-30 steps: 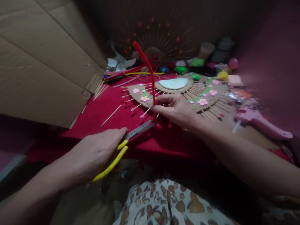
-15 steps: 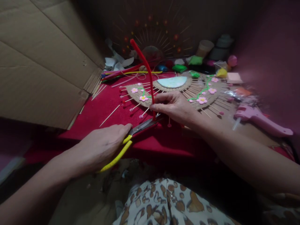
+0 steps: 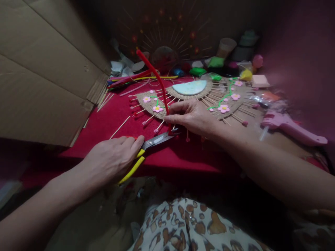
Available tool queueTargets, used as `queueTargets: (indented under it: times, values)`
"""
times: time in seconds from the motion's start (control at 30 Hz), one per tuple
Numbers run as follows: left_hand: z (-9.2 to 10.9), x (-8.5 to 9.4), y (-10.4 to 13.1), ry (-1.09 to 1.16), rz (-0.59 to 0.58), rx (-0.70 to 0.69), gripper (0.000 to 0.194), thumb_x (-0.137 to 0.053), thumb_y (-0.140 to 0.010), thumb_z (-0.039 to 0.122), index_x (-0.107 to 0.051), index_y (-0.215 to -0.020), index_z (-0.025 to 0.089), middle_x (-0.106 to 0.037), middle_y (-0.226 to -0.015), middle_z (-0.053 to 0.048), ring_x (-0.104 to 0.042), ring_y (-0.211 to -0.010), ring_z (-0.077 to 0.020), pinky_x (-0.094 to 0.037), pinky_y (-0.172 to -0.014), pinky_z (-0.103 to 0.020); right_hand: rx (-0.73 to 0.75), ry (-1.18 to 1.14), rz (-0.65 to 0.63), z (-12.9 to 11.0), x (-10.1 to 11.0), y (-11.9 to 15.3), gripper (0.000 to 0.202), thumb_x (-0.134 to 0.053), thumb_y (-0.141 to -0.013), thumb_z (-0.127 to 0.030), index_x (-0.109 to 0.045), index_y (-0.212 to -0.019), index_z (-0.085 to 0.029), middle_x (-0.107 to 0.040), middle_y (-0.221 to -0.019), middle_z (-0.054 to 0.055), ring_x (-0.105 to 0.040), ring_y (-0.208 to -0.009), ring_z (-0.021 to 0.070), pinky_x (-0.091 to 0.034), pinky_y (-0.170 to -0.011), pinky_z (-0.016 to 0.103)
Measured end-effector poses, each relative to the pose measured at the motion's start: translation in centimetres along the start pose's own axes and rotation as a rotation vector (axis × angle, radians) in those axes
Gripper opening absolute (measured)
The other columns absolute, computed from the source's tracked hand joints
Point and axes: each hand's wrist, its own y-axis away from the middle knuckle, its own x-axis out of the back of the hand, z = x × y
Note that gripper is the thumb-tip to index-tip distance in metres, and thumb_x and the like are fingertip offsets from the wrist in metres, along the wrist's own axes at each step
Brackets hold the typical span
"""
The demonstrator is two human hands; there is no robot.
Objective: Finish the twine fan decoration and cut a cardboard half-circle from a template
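Head view: the right hand (image 3: 192,116) is holding a red pipe cleaner (image 3: 160,82) at the blades of yellow-handled scissors (image 3: 155,140).
Reckoning from the right hand, whose thumb and fingers are pinching the pipe cleaner near its lower end, the free end is leaning toward 11 o'clock. The left hand (image 3: 115,157) is gripping the scissors at 8 o'clock, their blades meeting the stem's bottom; whether they are biting into it is hard to tell. A twine fan (image 3: 204,93) with pink flowers (image 3: 223,108) is spreading from 10 to 2 o'clock, beyond the fingers. A pink glue gun (image 3: 291,129) is lying at 3 o'clock, a thin wooden stick (image 3: 119,127) is resting at 9 on red cloth (image 3: 183,153), and cardboard (image 3: 52,69) is standing between 9 and 10.
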Motion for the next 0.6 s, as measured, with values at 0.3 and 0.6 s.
queueTargets:
  times: [0.3,0.6]
  values:
    - [-0.2,0.1,-0.2,0.032,-0.021,-0.001,0.043,-0.022,-0.086,0.016,-0.056,-0.112,0.011,-0.062,-0.077,-0.011,-0.059,-0.063,-0.0237,-0.034,-0.047,-0.032,0.019,0.08,-0.035,0.6,0.1,-0.4,0.019,-0.058,-0.077,-0.017,-0.053,-0.059,-0.014,-0.045,-0.054,-0.005,-0.039,-0.053,0.0053,-0.032,-0.047,0.019]
    - [-2.6,-0.4,0.7,0.169,0.101,0.134,0.04,-0.031,-0.088,0.041,-0.054,-0.11,0.017,-0.066,-0.082,-0.01,-0.06,-0.067,-0.0224,-0.034,-0.051,-0.03,0.054,0.024,0.204,0.4,0.6,-0.9,0.016,-0.054,-0.082,-0.022,-0.052,-0.067,-0.017,-0.053,-0.06,-0.002,-0.05,-0.057,0.0077,-0.04,-0.054,0.021]
